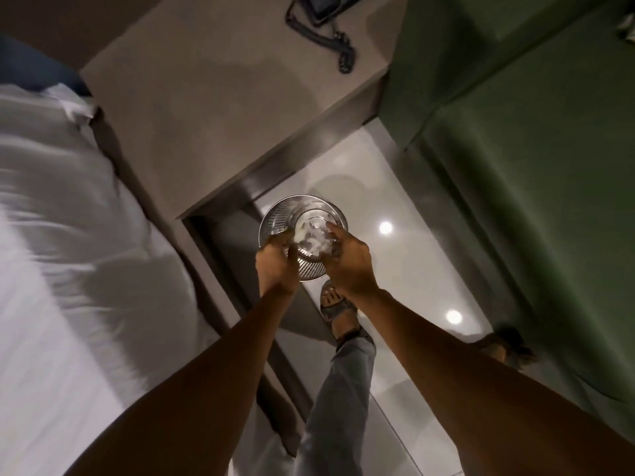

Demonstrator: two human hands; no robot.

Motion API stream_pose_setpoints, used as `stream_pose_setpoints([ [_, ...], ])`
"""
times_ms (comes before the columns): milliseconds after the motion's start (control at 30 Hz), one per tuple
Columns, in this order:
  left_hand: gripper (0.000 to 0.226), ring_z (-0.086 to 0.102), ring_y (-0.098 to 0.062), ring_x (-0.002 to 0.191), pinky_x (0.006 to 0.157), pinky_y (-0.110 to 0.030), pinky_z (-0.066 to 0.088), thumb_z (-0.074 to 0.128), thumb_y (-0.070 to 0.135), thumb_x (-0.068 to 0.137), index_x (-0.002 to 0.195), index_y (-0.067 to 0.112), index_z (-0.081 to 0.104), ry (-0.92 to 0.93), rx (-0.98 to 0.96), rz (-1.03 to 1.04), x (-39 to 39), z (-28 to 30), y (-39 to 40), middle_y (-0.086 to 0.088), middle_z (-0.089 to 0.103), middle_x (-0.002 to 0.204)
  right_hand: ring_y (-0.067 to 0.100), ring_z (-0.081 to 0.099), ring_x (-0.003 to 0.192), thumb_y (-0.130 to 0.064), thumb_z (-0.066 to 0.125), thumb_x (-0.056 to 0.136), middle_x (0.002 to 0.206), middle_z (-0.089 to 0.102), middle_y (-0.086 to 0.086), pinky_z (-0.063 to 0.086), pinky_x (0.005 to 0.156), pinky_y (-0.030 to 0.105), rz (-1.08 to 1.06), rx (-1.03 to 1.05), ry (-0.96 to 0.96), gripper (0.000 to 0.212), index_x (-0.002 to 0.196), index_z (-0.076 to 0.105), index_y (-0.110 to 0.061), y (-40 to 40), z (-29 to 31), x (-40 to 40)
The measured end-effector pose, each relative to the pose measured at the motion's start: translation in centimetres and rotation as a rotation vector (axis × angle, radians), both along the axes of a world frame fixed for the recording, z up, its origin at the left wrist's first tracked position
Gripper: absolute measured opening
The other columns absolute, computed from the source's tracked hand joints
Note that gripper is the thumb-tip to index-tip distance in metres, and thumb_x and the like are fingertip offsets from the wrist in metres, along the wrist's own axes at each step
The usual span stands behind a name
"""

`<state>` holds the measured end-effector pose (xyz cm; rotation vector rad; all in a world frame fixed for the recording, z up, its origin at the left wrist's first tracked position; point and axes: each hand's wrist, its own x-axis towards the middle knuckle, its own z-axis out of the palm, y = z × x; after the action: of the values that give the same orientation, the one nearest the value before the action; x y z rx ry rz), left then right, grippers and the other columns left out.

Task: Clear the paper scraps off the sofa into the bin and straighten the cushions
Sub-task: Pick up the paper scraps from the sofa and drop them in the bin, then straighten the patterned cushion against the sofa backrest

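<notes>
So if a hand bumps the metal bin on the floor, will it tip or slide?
The bin looks like thin perforated metal, so probably light. It stands on a glossy floor, so it would likely slide. It holds only paper scraps, which add little weight against tipping.

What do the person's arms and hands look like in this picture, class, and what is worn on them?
Both arms are bare as far as the picture shows, with no sleeves in view. No watch, ring, bracelet or glove shows on the left hand or right hand. The picture is slightly blurred, so small details cannot be told.
</notes>
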<state>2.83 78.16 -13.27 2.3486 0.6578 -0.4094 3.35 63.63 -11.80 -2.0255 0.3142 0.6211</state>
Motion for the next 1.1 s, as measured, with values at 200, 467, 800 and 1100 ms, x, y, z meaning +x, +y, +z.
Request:
stream_pose_setpoints([
  [200, 0.028, 0.069, -0.04, 0.117, 0.1, -0.051, 0.058, 0.056, 0.02, 0.106, 0.13, 0.015, 0.07, 0.016, 0.027, -0.046, -0.5, 0.9, -0.8, -0.017, 0.072, 0.13, 0.04, 0.073, 0.121, -0.007, 0.072, 0.101, 0.132, 0.077, 0.02, 0.059, 0.105, 0.051, -0.043, -0.057, -0.055, 0.044, 0.143, 0.064, -0.002, -0.2, 0.3, -1.6],
  [467, 0.038, 0.052, -0.036, 0.138, 0.11, -0.058, 0.048, 0.055, 0.034, 0.109, 0.14, 0.014, 0.063, -0.088, 0.044, -0.174, 0.8, 2.9, -3.5, -0.014, 0.063, 0.144, 0.029, 0.074, 0.119, -0.025, 0.072, 0.104, 0.135, 0.077, 0.013, 0.064, 0.099, 0.04, -0.103, -0.025, -0.071, 0.041, 0.141, 0.066, -0.009, -4.1, 2.3, -1.7],
  [800, 0.063, 0.047, -0.036, 0.143, 0.117, -0.056, 0.043, 0.043, 0.055, 0.105, 0.148, 0.011, 0.054, -0.168, 0.091, -0.22, 3.0, 7.7, -15.3, -0.015, 0.055, 0.154, 0.024, 0.072, 0.123, -0.021, 0.072, 0.104, 0.14, 0.073, 0.008, 0.062, 0.104, 0.044, -0.185, -0.048, -0.144, 0.042, 0.145, 0.065, -0.014, -17.9, 7.4, 1.2],
  [1100, 0.063, 0.052, -0.027, 0.135, 0.115, -0.049, 0.046, 0.045, 0.065, 0.102, 0.143, 0.018, 0.055, -0.289, -0.092, -0.305, 8.2, 9.8, -39.2, -0.007, 0.06, 0.145, 0.034, 0.074, 0.117, -0.025, 0.076, 0.1, 0.132, 0.074, 0.015, 0.06, 0.102, 0.053, -0.472, -0.205, -0.298, 0.038, 0.134, 0.07, -0.008, -40.9, 11.2, 3.7],
])
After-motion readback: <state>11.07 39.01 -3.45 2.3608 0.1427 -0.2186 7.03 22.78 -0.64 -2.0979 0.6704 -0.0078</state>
